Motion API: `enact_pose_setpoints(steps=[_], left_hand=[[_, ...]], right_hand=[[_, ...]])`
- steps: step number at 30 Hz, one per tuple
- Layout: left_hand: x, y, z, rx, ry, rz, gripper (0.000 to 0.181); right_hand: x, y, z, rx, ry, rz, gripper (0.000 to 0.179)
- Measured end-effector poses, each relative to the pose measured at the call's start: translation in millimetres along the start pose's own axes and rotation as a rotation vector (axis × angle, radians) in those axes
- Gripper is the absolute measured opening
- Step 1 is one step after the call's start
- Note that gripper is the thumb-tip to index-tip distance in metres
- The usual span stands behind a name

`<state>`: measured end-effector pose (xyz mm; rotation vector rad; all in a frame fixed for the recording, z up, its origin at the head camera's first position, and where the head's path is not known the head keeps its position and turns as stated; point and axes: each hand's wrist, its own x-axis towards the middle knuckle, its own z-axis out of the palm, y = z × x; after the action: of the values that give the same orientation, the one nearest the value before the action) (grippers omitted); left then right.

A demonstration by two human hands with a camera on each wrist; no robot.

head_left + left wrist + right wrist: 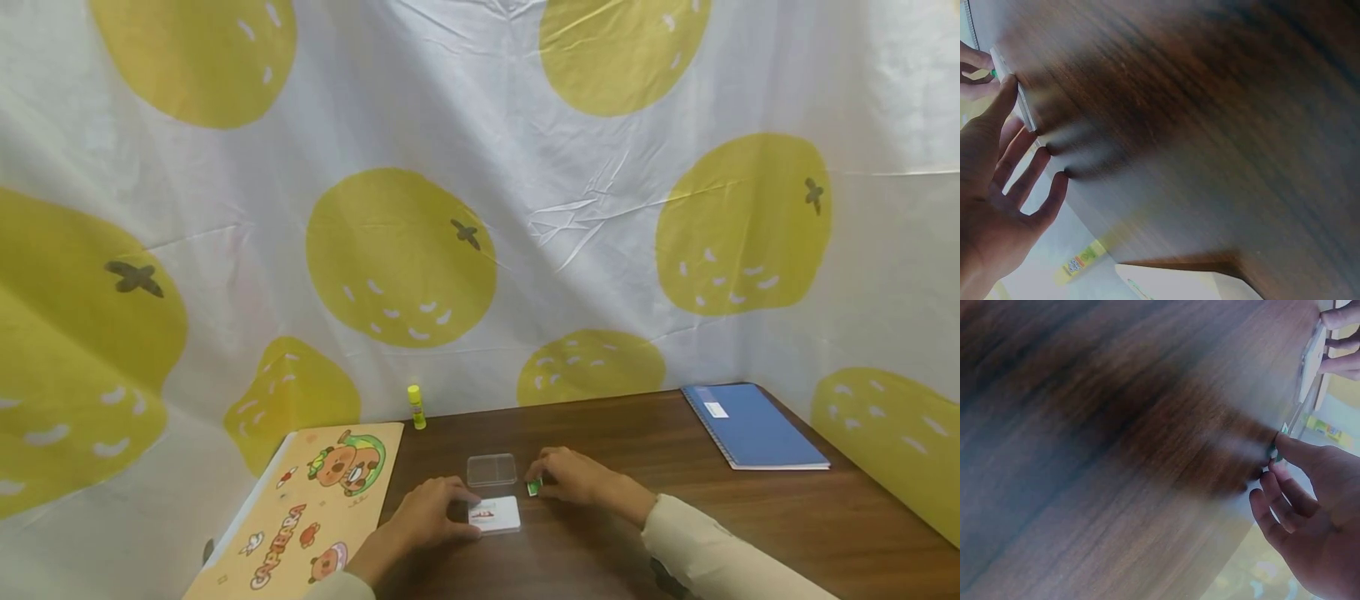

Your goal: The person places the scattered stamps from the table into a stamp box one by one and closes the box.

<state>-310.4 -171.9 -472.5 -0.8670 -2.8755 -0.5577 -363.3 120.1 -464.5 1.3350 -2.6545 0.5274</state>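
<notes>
My left hand [429,514] grips the left side of a shallow clear plastic case [504,515], thumb at the near edge and fingers at the far edge. In the case lies a white card or stack of cards with a small red print. To its right, my right hand [576,477] pinches a small flat green-and-white piece [534,487] between thumb and fingertips, low over the table; its kind is too small to tell. Just behind the case rests a clear plastic lid [491,470]. From the right wrist view, the green piece [1279,454] stands on edge under my thumb.
A capybara-printed board or folder [330,492] lies at the left of the dark wooden table [615,425]. Behind it stands a yellow glue stick [417,408]. At the back right is a blue spiral notebook [757,427]. A fruit-patterned curtain [510,292] encloses the table.
</notes>
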Motion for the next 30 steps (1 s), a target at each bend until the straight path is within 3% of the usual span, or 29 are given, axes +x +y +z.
enact_pose_setpoints(steps=[3, 13, 23, 30], left_hand=[[0.2, -0.6, 0.1, -0.002, 0.0, -0.002, 0.044], [-0.9, -0.3, 0.5, -0.003, 0.002, -0.007, 0.044], [-0.9, 0.4, 0.3, -0.005, 0.004, -0.002, 0.045], [-1.2, 0.9, -0.5, -0.008, 0.002, -0.006, 0.044]], right_hand=[[1.2, 0.2, 0.8, 0.016, 0.01, -0.011, 0.024], [3.7, 4.7, 2.3, 0.12, 0.056, 0.065, 0.027], [1.7, 1.7, 1.1, 0.226, 0.116, 0.07, 0.025], [1.2, -0.2, 0.5, 0.284, 0.114, 0.087, 0.022]])
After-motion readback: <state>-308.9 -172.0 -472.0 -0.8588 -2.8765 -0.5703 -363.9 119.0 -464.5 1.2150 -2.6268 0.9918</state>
